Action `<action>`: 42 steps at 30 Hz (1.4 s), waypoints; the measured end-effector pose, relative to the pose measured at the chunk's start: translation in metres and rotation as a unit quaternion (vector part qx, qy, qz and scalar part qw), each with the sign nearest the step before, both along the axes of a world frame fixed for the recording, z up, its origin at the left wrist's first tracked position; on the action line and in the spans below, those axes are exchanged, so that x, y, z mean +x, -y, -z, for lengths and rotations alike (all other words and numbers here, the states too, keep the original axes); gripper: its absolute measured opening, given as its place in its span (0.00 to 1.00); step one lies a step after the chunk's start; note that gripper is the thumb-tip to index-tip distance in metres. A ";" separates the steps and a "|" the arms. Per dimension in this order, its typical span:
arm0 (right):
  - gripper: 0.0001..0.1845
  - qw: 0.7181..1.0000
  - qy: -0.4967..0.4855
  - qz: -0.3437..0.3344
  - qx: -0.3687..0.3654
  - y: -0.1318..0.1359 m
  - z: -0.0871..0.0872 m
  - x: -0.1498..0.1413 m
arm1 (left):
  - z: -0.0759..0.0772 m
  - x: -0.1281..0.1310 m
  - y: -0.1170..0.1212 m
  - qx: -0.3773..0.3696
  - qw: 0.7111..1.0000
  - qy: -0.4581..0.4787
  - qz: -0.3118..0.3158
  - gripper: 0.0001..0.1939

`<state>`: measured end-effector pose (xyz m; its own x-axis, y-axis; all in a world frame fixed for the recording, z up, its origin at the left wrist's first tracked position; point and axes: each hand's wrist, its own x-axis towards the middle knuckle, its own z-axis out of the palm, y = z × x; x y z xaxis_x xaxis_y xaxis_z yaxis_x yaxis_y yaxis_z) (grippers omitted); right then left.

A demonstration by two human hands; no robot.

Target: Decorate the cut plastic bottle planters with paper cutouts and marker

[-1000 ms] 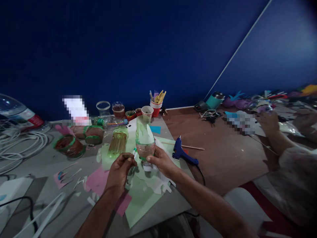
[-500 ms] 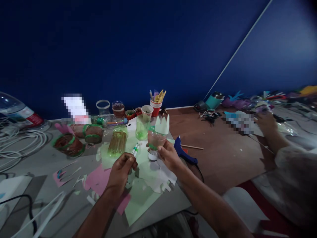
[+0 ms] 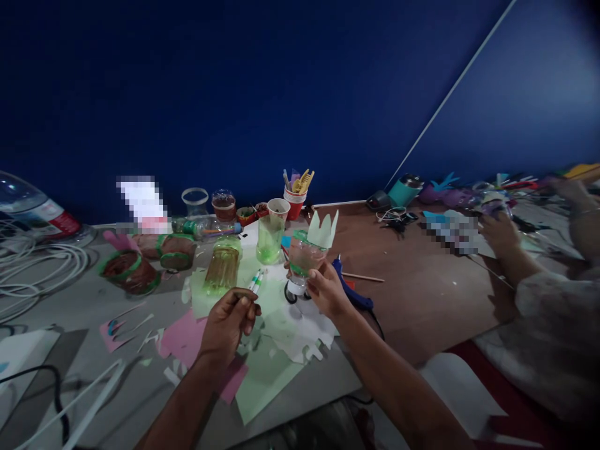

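Observation:
My right hand point(image 3: 330, 290) grips the cut-off top of a clear plastic bottle point(image 3: 304, 256), its white cap pointing down. Green edging shows on the bottle piece, and a pale green paper strip cut into points point(image 3: 322, 230) stands up from its rim. My left hand point(image 3: 232, 319) hovers over the papers, fingertips pinched together; whatever lies between them is too small to make out. Just beyond it, two white-and-green markers point(image 3: 255, 281) rest on the paper. Dark scissor-like loops point(image 3: 291, 292) show beneath the bottle piece. A blue glue gun point(image 3: 354, 290) lies right of my right hand.
Pink paper point(image 3: 185, 337), green paper point(image 3: 267, 375) and scraps cover the near table. A green-tinted cut bottle point(image 3: 269, 240) and a red cup of cutlery point(image 3: 295, 203) stand behind. Coiled cables point(image 3: 47, 275) lie left. At right, a co-worker's hand point(image 3: 501, 234) reaches over a cluttered table.
My right hand has shifted slightly right with the bottle piece, which now tilts, uncovering the dark loops beneath. My left hand has barely moved. Another arm shows at the far right.

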<state>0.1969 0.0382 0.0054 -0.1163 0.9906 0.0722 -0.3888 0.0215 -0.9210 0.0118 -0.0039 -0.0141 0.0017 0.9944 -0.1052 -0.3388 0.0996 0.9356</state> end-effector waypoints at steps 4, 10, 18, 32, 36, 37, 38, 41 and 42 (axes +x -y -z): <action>0.40 1.000 -0.006 0.005 -0.001 -0.001 0.001 0.001 | 0.004 0.005 0.005 -0.017 0.995 -0.043 0.088 0.14; 0.42 1.000 0.022 0.015 0.010 -0.003 0.002 0.004 | 0.002 0.012 0.017 -0.008 0.976 -0.100 0.194 0.17; 0.45 0.999 0.052 0.002 0.001 -0.002 0.002 -0.002 | 0.001 0.012 0.016 0.001 0.973 -0.079 0.218 0.13; 0.36 0.999 0.033 -0.013 0.010 0.016 -0.018 0.001 | 0.005 0.015 0.020 0.044 0.955 -0.049 0.290 0.04; 0.33 1.000 0.017 -0.022 0.003 0.019 -0.015 0.003 | 0.002 0.017 0.024 0.029 0.940 -0.098 0.326 0.04; 0.33 1.000 0.015 -0.026 0.001 0.019 -0.014 0.003 | 0.000 0.017 0.024 0.039 0.937 -0.112 0.330 0.06; 0.34 0.999 0.014 -0.029 -0.002 0.019 -0.012 0.003 | 0.000 0.017 0.024 0.056 0.935 -0.124 0.327 0.07; 0.33 0.999 0.017 -0.050 -0.006 0.019 -0.006 0.000 | 0.000 0.010 0.020 0.107 0.945 -0.141 0.274 0.12; 0.32 0.998 0.019 -0.060 -0.002 0.018 -0.004 -0.003 | 0.000 0.006 0.018 0.111 0.953 -0.136 0.247 0.14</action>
<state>0.1942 0.0202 0.0097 -0.2364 0.9697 0.0612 -0.3533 -0.0272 -0.9351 0.0181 -0.0220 -0.0138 0.4784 0.8770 0.0435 -0.0433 -0.0260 0.9987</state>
